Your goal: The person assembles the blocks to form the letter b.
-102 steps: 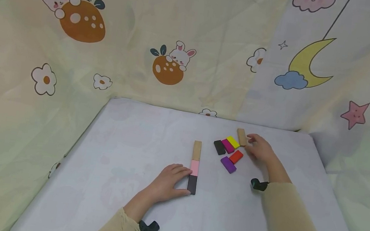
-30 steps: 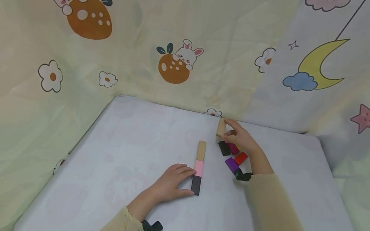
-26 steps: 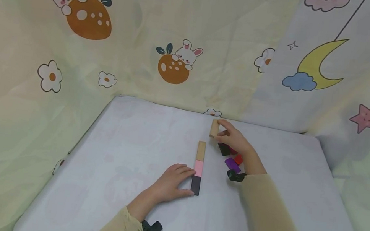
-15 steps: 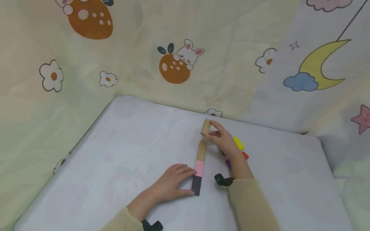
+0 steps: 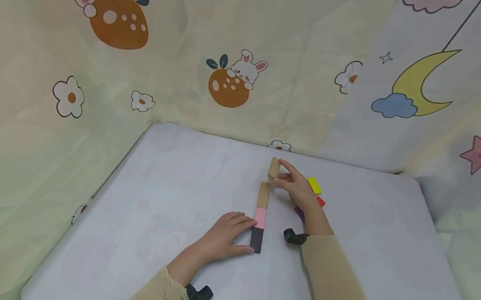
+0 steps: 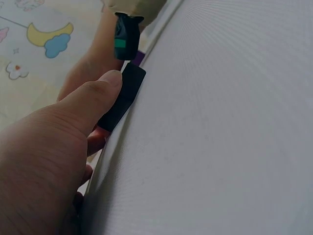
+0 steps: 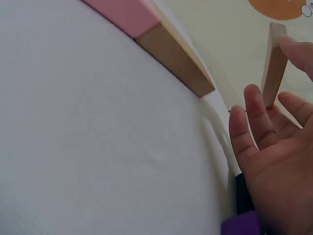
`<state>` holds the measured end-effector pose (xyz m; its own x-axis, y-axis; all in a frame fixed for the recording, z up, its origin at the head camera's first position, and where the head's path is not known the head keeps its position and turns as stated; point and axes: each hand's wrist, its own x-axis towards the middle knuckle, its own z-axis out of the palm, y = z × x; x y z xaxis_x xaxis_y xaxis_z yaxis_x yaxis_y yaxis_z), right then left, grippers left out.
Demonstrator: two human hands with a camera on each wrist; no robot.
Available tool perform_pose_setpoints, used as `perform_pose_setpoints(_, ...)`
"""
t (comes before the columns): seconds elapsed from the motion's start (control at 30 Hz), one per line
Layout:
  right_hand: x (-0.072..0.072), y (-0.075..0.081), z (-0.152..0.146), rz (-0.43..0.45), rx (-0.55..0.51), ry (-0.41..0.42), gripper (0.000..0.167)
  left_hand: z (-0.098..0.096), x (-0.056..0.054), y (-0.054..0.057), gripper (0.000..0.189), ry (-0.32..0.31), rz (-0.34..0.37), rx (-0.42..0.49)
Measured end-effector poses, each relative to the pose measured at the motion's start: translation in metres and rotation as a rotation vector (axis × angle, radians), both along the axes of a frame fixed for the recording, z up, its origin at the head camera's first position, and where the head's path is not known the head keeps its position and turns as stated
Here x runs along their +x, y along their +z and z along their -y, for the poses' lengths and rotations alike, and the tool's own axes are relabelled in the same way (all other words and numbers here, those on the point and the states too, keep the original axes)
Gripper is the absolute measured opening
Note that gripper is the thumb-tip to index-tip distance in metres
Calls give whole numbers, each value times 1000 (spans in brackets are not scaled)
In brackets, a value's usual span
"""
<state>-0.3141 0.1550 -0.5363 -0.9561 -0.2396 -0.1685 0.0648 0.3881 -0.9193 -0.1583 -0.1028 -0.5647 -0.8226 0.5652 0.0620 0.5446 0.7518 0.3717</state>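
- Over the last few seconds, we see the right hand (image 5: 300, 190) carry a plain pale-wood rectangular block (image 5: 274, 168) from beside the loose coloured blocks to just beyond the far end of a straight row.
- That hand is partly closed, pinching this block between thumb and fingers; in the right wrist view, the remaining fingers are loosely spread. The block is held tilted, and we cannot tell whether its lower end touches the white tabletop (image 5: 166, 171).
- The row, from near to far, is a black rectangular block (image 5: 256, 240), a pink rectangular block (image 5: 260, 217) and a second pale-wood rectangular block (image 5: 264, 195), touching end to end.
- The left hand (image 5: 225, 238) has stayed beside the row, fingers relaxed and gently extended, thumb at the black block and fingertips at the pink one.
- For the work in hand, we judge this a step partly done: the carried block has left the loose group and is near the row, but apart from it.
- Bright yellow (image 5: 314, 185), red (image 5: 321, 201) and purple (image 5: 300, 213) blocks lie right of the row, partly hidden by the right hand and arm.
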Motion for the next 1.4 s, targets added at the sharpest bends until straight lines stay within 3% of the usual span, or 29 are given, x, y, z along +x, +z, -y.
perform_pose_setpoints(0.33,-12,5,1,-121,135,164,85,0,-1,1,73,4,20,-8)
perform_pose_setpoints(0.7,-33,10,9,-80,280,232,84,-1,-2,0,73,-2,4,-8)
perform_pose_setpoints(1.4,-40,12,18,-45,433,309,77,-1,-1,-1,73,11,13,-5)
